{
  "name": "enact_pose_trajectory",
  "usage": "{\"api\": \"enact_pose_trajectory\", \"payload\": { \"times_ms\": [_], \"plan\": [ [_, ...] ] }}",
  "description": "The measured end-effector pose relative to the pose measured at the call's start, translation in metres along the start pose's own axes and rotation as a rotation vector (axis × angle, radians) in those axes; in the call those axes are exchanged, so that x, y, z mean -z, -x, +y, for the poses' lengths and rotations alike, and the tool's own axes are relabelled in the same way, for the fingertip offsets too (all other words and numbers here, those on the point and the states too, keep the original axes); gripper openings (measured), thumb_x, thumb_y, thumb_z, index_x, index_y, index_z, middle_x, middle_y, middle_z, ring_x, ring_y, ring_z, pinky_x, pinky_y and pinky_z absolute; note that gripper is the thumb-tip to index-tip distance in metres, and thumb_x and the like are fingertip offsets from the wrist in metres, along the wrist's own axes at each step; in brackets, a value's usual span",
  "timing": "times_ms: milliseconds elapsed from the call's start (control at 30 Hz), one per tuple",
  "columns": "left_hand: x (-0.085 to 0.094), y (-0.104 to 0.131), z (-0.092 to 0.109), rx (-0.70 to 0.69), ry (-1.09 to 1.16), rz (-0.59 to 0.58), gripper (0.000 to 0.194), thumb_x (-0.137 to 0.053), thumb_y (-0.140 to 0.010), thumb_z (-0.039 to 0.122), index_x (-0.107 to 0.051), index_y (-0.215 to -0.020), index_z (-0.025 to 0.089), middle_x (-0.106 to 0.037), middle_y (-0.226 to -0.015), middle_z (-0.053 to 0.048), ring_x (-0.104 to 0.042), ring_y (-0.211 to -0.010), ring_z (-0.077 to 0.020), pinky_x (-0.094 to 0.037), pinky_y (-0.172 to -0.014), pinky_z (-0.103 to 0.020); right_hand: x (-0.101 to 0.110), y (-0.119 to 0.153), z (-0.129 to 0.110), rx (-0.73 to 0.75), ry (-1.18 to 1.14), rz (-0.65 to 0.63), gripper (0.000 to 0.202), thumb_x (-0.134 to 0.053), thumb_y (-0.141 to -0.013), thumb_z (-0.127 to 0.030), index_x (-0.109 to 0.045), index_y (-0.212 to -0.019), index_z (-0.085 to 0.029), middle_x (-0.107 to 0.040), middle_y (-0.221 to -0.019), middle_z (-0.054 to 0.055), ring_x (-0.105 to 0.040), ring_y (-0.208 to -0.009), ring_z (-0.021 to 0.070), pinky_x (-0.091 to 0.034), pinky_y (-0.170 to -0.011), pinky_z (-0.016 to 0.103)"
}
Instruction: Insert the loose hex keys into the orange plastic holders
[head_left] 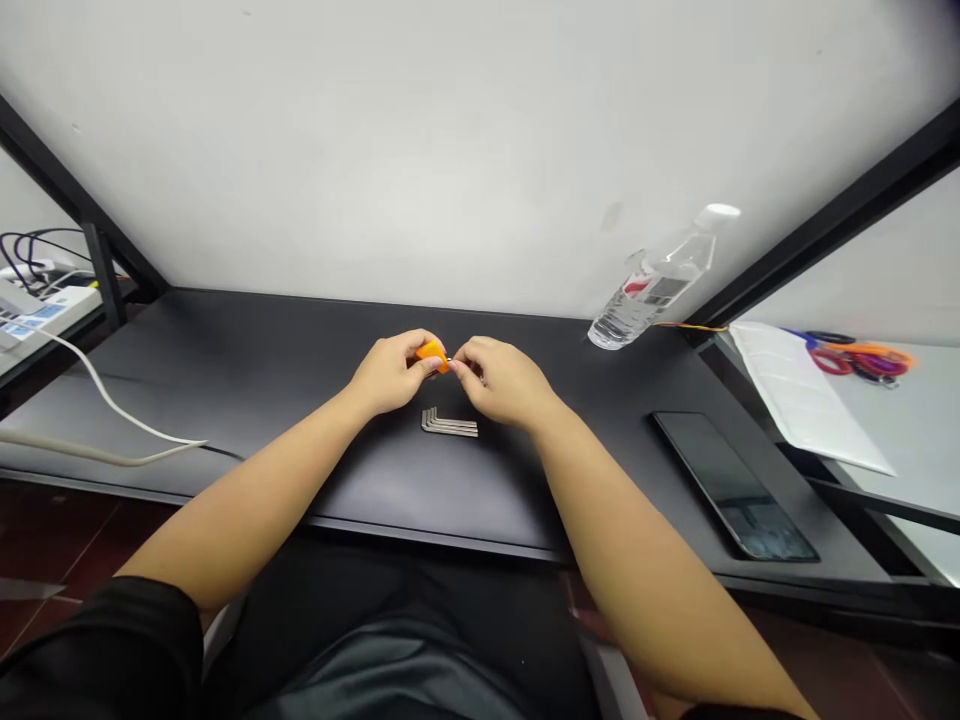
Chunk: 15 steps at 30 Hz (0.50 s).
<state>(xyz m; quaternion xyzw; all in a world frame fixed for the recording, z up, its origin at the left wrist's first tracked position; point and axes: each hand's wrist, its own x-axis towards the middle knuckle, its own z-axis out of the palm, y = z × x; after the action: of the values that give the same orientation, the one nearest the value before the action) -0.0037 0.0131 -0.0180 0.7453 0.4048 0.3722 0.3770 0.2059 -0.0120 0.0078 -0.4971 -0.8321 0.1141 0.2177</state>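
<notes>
My left hand point(391, 372) grips a small orange holder point(432, 351) between thumb and fingers, above the middle of the black table point(405, 480). Close on its right, my right hand point(499, 378) is pinched at a small metal piece point(449, 361) that shows at the holder's right side; most of that piece is hidden by the fingers. Several L-shaped metal hex keys point(450, 427) lie side by side on the table just below the hands, their short bent ends at the left.
A clear water bottle point(651, 285) stands at the back right. A black phone point(731, 485) lies at the right. White cables point(105, 395) cross the left side. Beyond the right frame are a white packet point(802, 390) and coloured rings point(855, 358).
</notes>
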Motion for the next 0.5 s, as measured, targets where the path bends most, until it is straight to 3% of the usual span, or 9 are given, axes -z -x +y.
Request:
{"api": "enact_pose_trajectory", "payload": {
  "times_ms": [133, 267, 400, 500],
  "plan": [
    [-0.001, 0.0, 0.0, 0.016, 0.042, -0.057, 0.015, -0.06, -0.089, 0.032, -0.064, -0.099, 0.021, -0.074, -0.085, -0.003, -0.07, -0.077, -0.0183, -0.055, -0.078, -0.032, -0.005, -0.001, -0.001, -0.026, 0.128, 0.017, 0.021, -0.044, -0.1, -0.025, -0.065, -0.098, -0.02, -0.069, -0.107, 0.01, -0.062, -0.085, 0.0209, -0.039, -0.067, 0.032],
    [0.003, -0.001, 0.0, 0.026, 0.014, -0.046, 0.013, -0.06, -0.088, 0.029, -0.063, -0.097, 0.021, -0.074, -0.085, -0.002, -0.07, -0.078, -0.0182, -0.054, -0.078, -0.031, -0.001, -0.001, -0.001, -0.026, 0.032, -0.013, 0.022, -0.048, -0.1, -0.033, -0.065, -0.094, -0.02, -0.07, -0.103, 0.008, -0.061, -0.086, 0.0194, -0.039, -0.069, 0.03],
    [0.008, -0.002, 0.001, 0.038, -0.025, -0.021, 0.012, -0.06, -0.087, 0.027, -0.064, -0.096, 0.021, -0.075, -0.087, -0.003, -0.071, -0.079, -0.0188, -0.053, -0.078, -0.032, 0.004, 0.003, -0.002, -0.051, -0.049, -0.269, 0.037, -0.067, -0.087, -0.058, -0.067, -0.089, -0.021, -0.071, -0.094, 0.004, -0.06, -0.077, 0.0175, -0.038, -0.063, 0.029],
    [0.01, -0.002, 0.001, 0.045, -0.047, -0.012, 0.011, -0.06, -0.087, 0.026, -0.064, -0.096, 0.021, -0.076, -0.086, -0.003, -0.071, -0.079, -0.019, -0.053, -0.079, -0.033, 0.003, 0.005, -0.003, -0.082, -0.025, -0.477, 0.04, -0.075, -0.077, -0.061, -0.069, -0.091, -0.023, -0.071, -0.093, 0.003, -0.059, -0.073, 0.0167, -0.035, -0.058, 0.029]
  ]
}}
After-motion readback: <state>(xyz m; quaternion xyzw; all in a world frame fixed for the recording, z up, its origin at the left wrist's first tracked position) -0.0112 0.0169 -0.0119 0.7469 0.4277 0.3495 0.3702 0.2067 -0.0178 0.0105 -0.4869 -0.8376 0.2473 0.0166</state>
